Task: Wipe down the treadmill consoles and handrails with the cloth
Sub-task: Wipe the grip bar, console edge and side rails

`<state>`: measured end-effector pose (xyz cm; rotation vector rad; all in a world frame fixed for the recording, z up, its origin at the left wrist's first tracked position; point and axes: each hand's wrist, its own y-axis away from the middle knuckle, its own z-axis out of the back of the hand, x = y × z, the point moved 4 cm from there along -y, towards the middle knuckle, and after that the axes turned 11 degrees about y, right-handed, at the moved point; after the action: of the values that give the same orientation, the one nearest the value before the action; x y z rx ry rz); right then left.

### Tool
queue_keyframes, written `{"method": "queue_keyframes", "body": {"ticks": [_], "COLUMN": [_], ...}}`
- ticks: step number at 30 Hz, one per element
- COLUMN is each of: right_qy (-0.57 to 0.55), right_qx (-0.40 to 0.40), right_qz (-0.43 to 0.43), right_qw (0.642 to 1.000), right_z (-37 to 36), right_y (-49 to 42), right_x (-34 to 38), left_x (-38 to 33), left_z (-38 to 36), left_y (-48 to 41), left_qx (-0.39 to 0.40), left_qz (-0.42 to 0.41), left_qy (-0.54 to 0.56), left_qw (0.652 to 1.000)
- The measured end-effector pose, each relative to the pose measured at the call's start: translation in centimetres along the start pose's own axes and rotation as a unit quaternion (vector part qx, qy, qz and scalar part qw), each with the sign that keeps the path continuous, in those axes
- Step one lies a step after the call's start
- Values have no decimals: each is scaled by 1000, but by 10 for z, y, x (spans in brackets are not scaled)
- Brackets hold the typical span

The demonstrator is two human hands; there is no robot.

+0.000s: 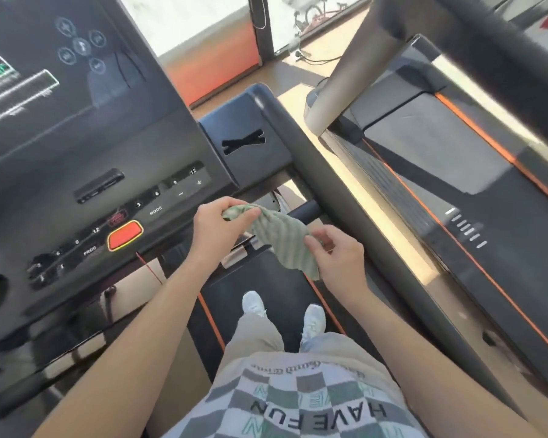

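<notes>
Slanting upper-left to lower-right, cloth (276, 237) (striped) held btwn both hands.

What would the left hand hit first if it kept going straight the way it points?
The left hand grips the cloth and points up and right; it would probably meet the console's right corner, beside the handrail, though depth is unclear.

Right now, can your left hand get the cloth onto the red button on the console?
Probably yes. The left hand grips the cloth just right of the red button, with only bare console between; the right hand pinches the other end.
</notes>
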<state>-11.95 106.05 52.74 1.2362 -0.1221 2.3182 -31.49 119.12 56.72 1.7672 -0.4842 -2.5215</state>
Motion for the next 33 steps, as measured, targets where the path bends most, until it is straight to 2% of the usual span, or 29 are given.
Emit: {"method": "queue_keyframes", "body": {"ticks": [4,10,13,16,19,22,25,29,33], "right_qy": [52,61,76,55,46,50,70,23,-9], "right_qx": [-61,73,77,47,51,16,-22,7,-25], "right_qz": [60,144,137,144,152,170,183,174,236], "right_qw": [995,985,985,987,986,984,980,984,971], "right_z": [-4,-49,-62,-63,-50,-32,-21,-8,9], "right_y": [-12,-7,-8,-11,-15,-29,-49,-63,-52], "right_x": [22,78,89,90,85,87,96,114,124], "left_x": [8,-3,-9,-10,-12,-12,-17,-37,-38], "left_z": [17,26,33,42,58,76,86,91,92], "left_y": [3,13,15,13,9,1,-4,4,25], "left_qx": [-37,-14,-4,8,-10,2,37,-10,-56], "left_qz": [75,110,115,105,77,15,-61,-171,-238], "left_qy": [96,182,210,206,171,50,-53,-52,-80], "left_qw": [992,977,971,973,982,999,996,984,966]}}
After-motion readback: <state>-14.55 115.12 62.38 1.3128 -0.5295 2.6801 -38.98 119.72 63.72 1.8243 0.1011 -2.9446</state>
